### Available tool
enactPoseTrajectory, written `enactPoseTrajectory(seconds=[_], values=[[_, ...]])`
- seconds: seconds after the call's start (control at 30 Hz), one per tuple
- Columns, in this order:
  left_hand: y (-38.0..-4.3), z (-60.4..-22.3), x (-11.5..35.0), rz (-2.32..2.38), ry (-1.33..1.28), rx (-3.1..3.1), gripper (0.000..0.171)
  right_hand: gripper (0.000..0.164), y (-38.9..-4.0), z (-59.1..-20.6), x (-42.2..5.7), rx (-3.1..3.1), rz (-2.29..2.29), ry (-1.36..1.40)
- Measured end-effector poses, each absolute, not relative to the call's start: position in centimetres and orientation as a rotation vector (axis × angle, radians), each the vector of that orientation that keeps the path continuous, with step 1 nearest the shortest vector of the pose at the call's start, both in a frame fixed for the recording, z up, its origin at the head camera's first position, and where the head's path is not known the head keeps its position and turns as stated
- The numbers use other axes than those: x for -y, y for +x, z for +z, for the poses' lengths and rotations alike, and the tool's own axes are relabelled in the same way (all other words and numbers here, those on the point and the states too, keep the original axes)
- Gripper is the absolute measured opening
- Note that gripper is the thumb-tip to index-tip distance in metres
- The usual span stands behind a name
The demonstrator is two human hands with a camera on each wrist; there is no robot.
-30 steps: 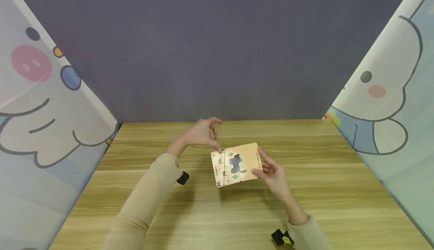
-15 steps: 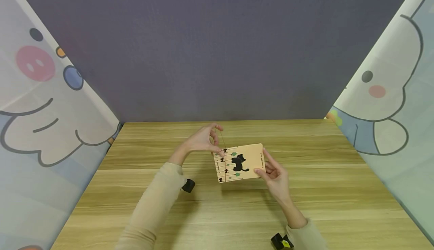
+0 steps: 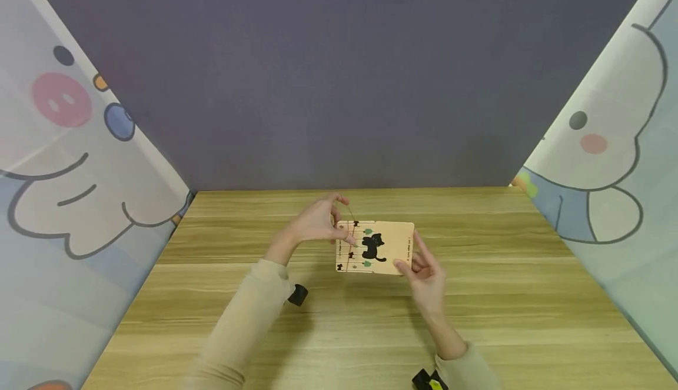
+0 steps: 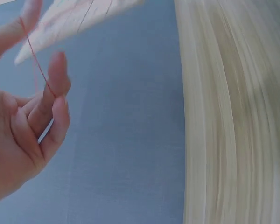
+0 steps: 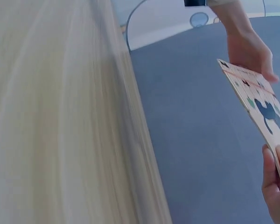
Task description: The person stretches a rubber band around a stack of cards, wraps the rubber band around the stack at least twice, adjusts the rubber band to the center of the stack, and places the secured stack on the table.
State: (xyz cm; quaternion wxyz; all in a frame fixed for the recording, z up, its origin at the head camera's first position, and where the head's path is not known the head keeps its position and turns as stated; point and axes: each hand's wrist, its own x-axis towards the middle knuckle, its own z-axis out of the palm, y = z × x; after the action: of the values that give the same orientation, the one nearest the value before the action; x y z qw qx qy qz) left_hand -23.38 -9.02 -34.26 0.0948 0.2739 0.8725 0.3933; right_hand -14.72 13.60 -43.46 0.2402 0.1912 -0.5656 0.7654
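Stretching a thin red cord (image 4: 36, 58) across the fingers of the left hand (image 4: 18, 128), at the left end of a pale card (image 4: 79, 18).
Showing blurred darker lines on the card; a blue-grey backdrop (image 4: 126, 121) behind it, striped wooden tabletop (image 4: 228, 112) to its right.

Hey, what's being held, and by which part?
Right hand grips the cat-printed card by its right end; left hand holds a stretched length of red string.

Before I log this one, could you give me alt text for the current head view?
A person's right hand holds a pale card printed with a black cat above a wood-grain table, while the left hand holds a thin reddish cord running across the card's opposite end. Behind is a dark grey backdrop.
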Motion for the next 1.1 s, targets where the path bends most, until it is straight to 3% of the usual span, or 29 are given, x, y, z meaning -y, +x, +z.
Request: enactPoseTrajectory(seconds=[0.23, 0.47, 0.67, 0.9, 1.1], values=[[-22.0, -34.3, 8.3, 1.143, 0.858, -2.806, 0.077, 0.068, -14.4, -43.9, -12.9, 1.534, 2.143, 0.317], [-21.0, -35.1, 7.6, 1.345, 0.931, -2.894, 0.057, 0.070, -15.6, -46.1, -14.0, 1.496, 2.214, 0.383], [-20.4, -35.6, 7.2, 1.278, 0.995, -2.988, 0.048, 0.071, -14.2, -43.6, -13.0, 1.569, 2.244, 0.136], [-19.6, -35.1, 6.7, 0.909, 0.818, -3.169, 0.063, 0.069, -13.9, -42.9, -12.5, 1.518, 2.211, 0.048], [-19.3, -35.4, 6.7, 0.987, 0.716, -3.195, 0.045, 0.069, -13.8, -43.2, -12.0, 1.387, 2.217, 0.079]])
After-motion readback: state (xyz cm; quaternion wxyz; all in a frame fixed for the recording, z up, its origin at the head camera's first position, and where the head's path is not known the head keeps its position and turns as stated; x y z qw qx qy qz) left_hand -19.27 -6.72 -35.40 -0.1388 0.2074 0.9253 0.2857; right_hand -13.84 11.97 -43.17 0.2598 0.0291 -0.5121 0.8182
